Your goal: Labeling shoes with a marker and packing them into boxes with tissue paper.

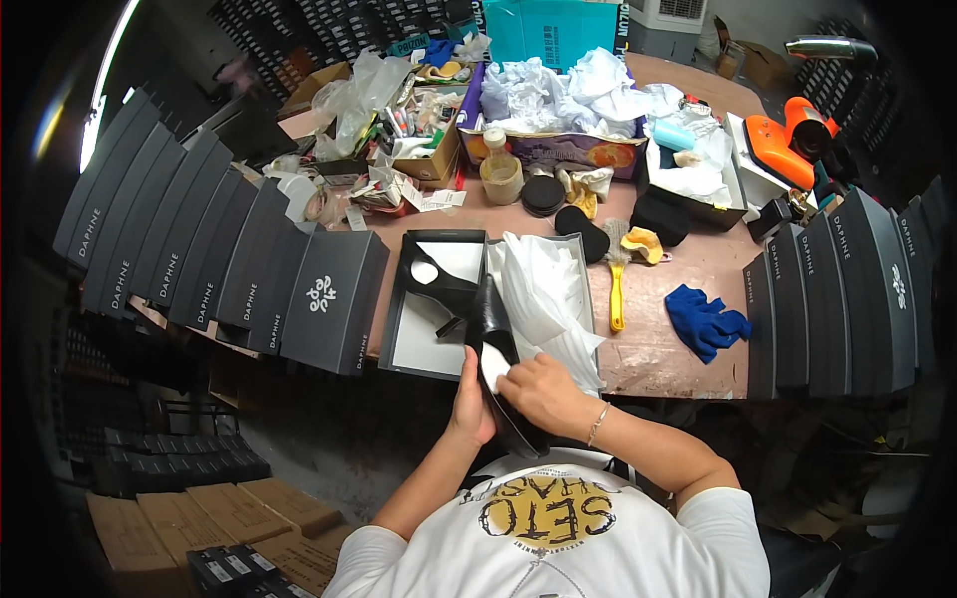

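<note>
L hand (475,407): half-curled, cradles shoe (511,424)
R hand (538,391): bunched at insole (492,365), hold unclear
Shoe: prob. light, slick; grip sides

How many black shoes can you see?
2. One shoe lies in the left part of the open box; the other shoe is in the left hand, with the right hand's fingers at its opening. Closed boxes could hide more.

Workshop: footwear (490,317) is being handled here.
Shoeboxes (334,309): dark rows are flanking the worktable (648,366).
Brush (617,279): is lying near blue cloth (706,321).
Cartons (184,523): are sitting below table level.
</note>
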{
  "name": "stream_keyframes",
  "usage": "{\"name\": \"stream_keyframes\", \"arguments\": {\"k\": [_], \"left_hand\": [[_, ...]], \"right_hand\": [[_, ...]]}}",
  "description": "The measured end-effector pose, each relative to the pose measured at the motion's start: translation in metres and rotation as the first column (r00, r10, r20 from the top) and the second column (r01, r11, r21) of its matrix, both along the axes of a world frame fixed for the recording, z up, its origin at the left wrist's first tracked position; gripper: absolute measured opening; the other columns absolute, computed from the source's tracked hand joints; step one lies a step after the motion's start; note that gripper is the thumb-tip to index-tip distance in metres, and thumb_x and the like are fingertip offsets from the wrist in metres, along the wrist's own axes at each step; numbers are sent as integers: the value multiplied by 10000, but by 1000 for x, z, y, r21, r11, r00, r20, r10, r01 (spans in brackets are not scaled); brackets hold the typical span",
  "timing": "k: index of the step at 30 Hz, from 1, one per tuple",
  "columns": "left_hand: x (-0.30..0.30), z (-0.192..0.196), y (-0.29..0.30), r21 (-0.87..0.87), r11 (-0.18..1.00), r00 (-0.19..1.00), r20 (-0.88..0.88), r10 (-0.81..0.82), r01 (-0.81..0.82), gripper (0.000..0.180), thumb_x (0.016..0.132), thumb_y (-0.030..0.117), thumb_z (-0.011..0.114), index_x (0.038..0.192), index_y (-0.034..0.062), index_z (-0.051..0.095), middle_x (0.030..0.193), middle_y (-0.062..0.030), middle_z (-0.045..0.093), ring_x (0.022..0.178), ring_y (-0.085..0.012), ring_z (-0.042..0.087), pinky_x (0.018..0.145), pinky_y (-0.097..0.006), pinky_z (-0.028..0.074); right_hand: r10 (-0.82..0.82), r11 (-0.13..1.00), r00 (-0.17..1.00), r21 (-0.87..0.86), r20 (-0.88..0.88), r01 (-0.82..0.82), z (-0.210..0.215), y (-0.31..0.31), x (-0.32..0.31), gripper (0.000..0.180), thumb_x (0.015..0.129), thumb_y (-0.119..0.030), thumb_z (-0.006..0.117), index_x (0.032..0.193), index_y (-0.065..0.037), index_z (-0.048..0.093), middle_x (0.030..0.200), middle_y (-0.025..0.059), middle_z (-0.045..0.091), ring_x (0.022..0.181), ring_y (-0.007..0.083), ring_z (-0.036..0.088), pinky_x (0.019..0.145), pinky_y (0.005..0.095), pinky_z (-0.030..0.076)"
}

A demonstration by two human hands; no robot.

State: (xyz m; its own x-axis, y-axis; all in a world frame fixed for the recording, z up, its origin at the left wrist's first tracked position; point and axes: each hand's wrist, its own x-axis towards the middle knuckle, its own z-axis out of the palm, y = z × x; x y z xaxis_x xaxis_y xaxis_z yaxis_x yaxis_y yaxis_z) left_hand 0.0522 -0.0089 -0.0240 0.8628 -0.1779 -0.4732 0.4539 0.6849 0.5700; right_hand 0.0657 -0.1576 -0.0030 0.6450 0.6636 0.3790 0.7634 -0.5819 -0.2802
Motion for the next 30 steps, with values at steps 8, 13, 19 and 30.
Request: {"name": "stream_keyframes", "arguments": {"k": [8, 13, 19, 30], "left_hand": [[2, 7, 10, -22, 1000, 1000, -27, -9, 8, 572, 960, 587, 381, 1200, 92, 535, 1097, -60, 612, 1016, -189, 595, 878, -345, 492], [-2, 17, 13, -123, 990, 998, 16, -66, 67, 617, 955, 605, 359, 1226, 76, 526, 1056, -99, 632, 952, -230, 638, 808, -342, 538], [-5, 7, 10, -22, 1000, 998, 67, -12, 13, 591, 966, 594, 356, 1239, 95, 517, 1146, -44, 592, 1041, -173, 567, 920, -333, 446], [-3, 10, 6, 19, 1000, 998, 64, -3, 1, 629, 978, 561, 354, 1344, 57, 440, 1293, -99, 539, 1200, -219, 507, 1032, -369, 392]], "right_hand": [[130, 943, 957, 330, -260, -38, 4, 1, 1, 183, 782, -48, 625, 964, -32, 612, 944, 110, 617, 919, 291, 607, 789, 388, 491], [-141, 728, 970, 643, -198, 237, 35, -15, 20, 218, 802, -11, 629, 1019, 1, 609, 1038, 138, 625, 888, 311, 639, 781, 355, 527], [118, 992, 980, 61, -161, -109, 4, 9, -8, 243, 766, -104, 587, 974, 16, 623, 1045, 120, 622, 913, 271, 639, 777, 350, 530], [-2, 954, 997, 301, 77, -21, -2, 17, 21, 252, 763, -101, 572, 981, 16, 618, 1095, 132, 593, 990, 278, 598, 799, 356, 503]]}}
